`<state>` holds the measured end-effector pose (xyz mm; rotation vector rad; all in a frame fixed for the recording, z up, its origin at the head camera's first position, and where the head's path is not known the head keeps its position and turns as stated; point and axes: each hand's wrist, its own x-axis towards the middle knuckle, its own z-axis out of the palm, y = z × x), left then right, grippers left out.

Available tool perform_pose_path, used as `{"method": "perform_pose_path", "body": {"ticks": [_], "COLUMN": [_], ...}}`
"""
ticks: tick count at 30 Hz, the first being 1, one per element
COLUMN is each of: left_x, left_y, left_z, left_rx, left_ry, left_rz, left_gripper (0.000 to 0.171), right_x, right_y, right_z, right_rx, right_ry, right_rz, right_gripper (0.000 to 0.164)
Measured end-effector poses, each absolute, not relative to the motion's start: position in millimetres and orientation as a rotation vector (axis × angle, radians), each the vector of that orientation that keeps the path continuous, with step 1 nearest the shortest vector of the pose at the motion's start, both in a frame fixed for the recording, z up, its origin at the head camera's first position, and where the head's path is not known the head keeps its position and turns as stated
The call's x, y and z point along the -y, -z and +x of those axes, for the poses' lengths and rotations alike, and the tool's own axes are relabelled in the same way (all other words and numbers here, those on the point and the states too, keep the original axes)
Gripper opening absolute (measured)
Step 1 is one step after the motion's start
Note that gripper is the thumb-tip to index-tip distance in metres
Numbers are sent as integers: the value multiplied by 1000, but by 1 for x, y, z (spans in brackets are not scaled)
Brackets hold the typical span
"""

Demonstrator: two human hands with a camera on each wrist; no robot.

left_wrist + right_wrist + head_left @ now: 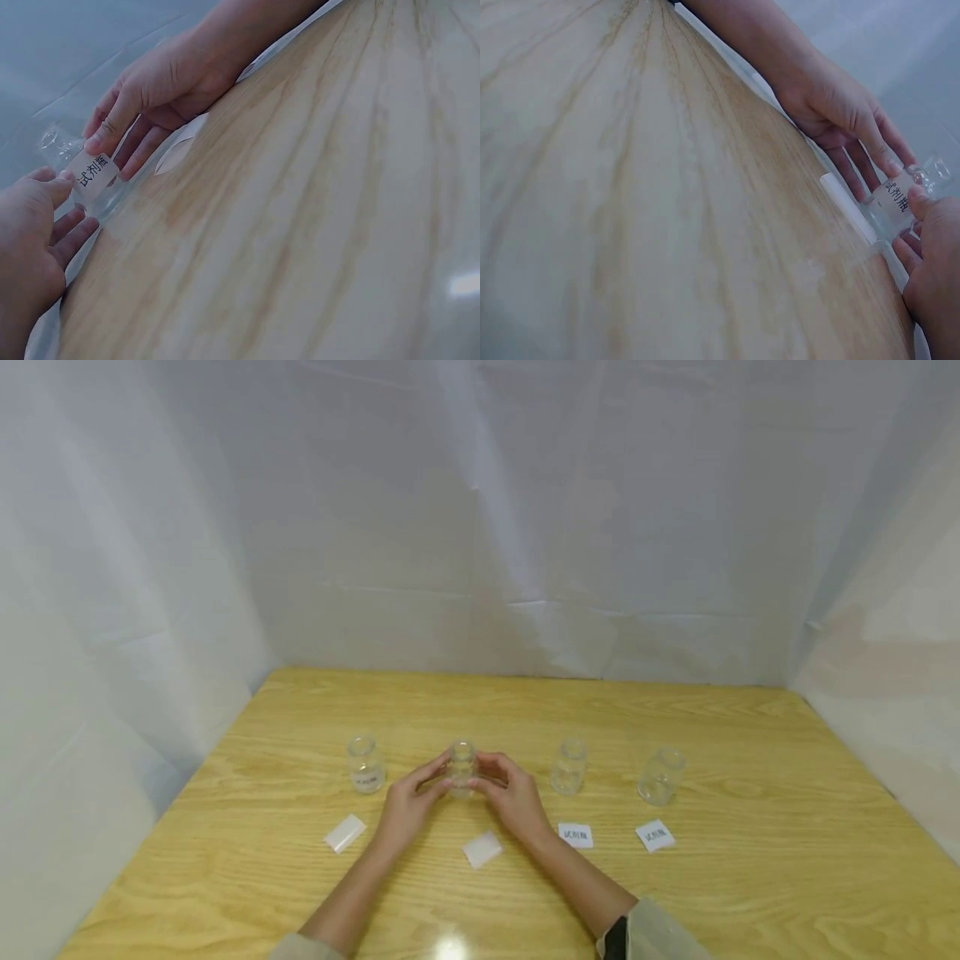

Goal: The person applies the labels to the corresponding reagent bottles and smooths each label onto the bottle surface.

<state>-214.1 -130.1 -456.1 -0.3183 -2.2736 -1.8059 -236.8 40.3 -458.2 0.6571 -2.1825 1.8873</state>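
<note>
Clear bottle [462,768] gripped from both sides, its label faint from above

Leftmost in the head view, the left sleeve [306,948] is cut off by the lower edge. Beyond it a glossy white slip [345,833] lies on the wooden surface [225,877], behind which stands a labelled bottle [366,766] whose writing is too small to read.

Next comes the left hand [407,795], its fingers narrowed round the left side of the clear bottle, the thumb at the near edge of the label [95,178]. The clear bottle is second from left in a row of four; whether its base touches the surface cannot be told. The wrist views show dark characters on the label, and fingertips behind it are partly hidden.

A second white slip [482,849] lies between the forearms. The right hand [517,797] holds the opposite side in the same narrow way, thumb on the label's other edge.

Further right, a third bottle [569,767] stands behind a marked card [575,835], just beside the right forearm. The right sleeve [663,935] is cropped below. Farthest right, a fourth bottle [661,777] stands behind another marked card [656,835].
</note>
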Motion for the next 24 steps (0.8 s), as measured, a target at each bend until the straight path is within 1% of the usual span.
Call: {"method": "perform_pose_path", "body": {"ticks": [6,14,24], "left_x": [132,133,133], "left_y": [455,454,455], "left_z": [-214,-215,-217], "left_rx": [2297,2297,2276], "left_ry": [1827,1865,1877], "left_rz": [-281,-273,-271], "left_gripper": [40,40,39], "right_x": [-44,-44,-44], "right_y": [459,456,427], "right_z": [-237,-239,-220], "right_rx": [2173,2303,2321], "right_ry": [-1771,-1869,-1881], "right_rz": [753,609,617], "right_gripper": [36,33,29]}}
